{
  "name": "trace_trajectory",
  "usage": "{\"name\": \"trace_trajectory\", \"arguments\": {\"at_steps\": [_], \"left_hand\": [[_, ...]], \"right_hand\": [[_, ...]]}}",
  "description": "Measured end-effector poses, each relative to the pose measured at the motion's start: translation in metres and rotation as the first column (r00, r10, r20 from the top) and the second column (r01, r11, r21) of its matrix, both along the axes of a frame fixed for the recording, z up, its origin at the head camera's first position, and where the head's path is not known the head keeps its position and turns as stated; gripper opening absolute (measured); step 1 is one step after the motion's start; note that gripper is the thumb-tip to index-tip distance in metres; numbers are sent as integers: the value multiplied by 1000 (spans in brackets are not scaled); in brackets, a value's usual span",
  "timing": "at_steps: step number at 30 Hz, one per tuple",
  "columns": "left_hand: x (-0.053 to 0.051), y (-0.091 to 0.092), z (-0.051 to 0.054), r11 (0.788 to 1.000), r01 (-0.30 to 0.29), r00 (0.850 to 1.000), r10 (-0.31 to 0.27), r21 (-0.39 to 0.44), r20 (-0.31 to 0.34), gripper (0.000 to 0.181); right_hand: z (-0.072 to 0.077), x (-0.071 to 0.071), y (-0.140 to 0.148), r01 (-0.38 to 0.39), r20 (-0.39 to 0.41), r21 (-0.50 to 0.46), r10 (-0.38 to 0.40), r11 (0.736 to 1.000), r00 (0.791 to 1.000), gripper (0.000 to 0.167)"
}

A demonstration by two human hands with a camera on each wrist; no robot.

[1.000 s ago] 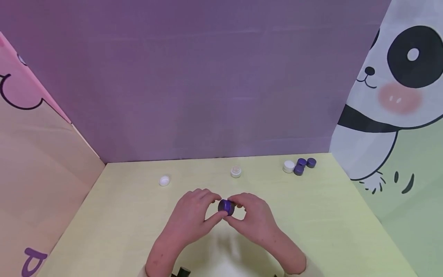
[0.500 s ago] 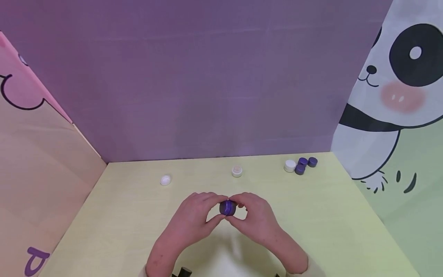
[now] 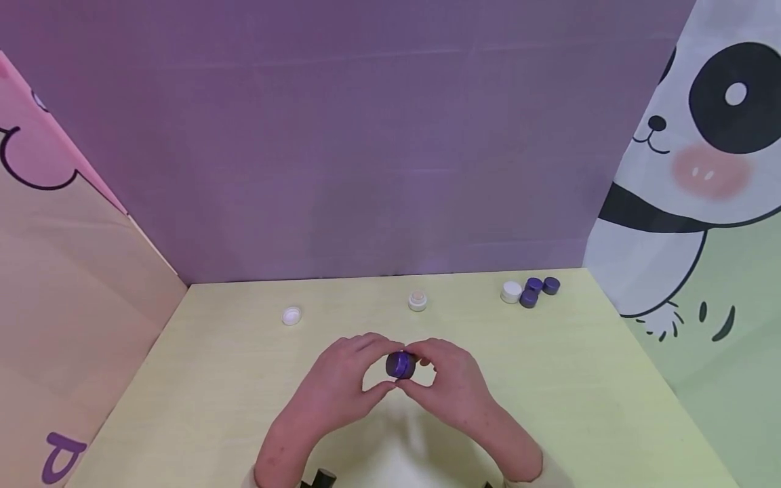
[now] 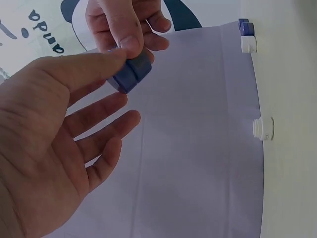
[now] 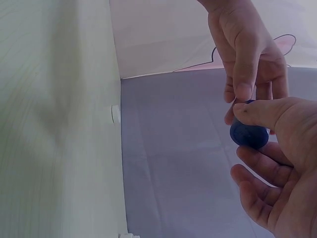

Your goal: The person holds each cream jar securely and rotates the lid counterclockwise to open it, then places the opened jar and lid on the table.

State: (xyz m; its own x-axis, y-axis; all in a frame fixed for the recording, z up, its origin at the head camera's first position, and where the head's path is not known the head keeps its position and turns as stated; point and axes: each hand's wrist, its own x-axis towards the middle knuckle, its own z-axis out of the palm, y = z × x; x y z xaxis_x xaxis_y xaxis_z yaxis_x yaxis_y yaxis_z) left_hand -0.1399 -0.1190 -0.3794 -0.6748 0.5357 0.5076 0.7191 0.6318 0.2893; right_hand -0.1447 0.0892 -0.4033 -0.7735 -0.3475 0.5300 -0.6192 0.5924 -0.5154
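Note:
A small dark purple round jar [image 3: 401, 364] is held above the table between both hands. My left hand [image 3: 344, 383] pinches its left side with thumb and forefinger; my right hand [image 3: 451, 383] pinches its right side. In the left wrist view the jar [image 4: 130, 72] looks blue, with a seam round its middle and both thumbs on it. The right wrist view shows a round end of the jar [image 5: 249, 133] between the right thumb and a finger, the other fingers loosely bent.
On the pale yellow table [image 3: 213, 379] lie a white lid [image 3: 291, 316] at the back left and an open white jar [image 3: 417, 301] at the back middle. A white round container [image 3: 511, 292] stands beside several purple ones [image 3: 529, 298] at the back right. A purple backdrop [image 3: 378, 135] rises behind.
The jar has turned slightly between the hands, showing its seam more squarely. The left thumb has shifted from the jar's front towards its lower edge. The things on the table have not moved.

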Motion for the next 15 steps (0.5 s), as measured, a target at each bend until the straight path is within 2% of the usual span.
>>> {"name": "trace_trajectory", "arguments": {"at_steps": [2,5,11,15], "left_hand": [[-1,1,0,999,36,999,-36,13,-5,41],[0,2,-1,999,44,999,-44,18,-2,40],[1,2,-2,1000,13,1000,-14,8,28,39],[1,2,-3,1000,-31,998,31,-4,50,30]], "right_hand": [[0,0,0,-5,4,0,5,1000,1000,32],[-1,0,0,-6,16,5,6,1000,1000,32],[-1,1,-2,-4,14,19,4,1000,1000,32],[-1,2,-3,-11,12,21,11,1000,1000,32]]}}
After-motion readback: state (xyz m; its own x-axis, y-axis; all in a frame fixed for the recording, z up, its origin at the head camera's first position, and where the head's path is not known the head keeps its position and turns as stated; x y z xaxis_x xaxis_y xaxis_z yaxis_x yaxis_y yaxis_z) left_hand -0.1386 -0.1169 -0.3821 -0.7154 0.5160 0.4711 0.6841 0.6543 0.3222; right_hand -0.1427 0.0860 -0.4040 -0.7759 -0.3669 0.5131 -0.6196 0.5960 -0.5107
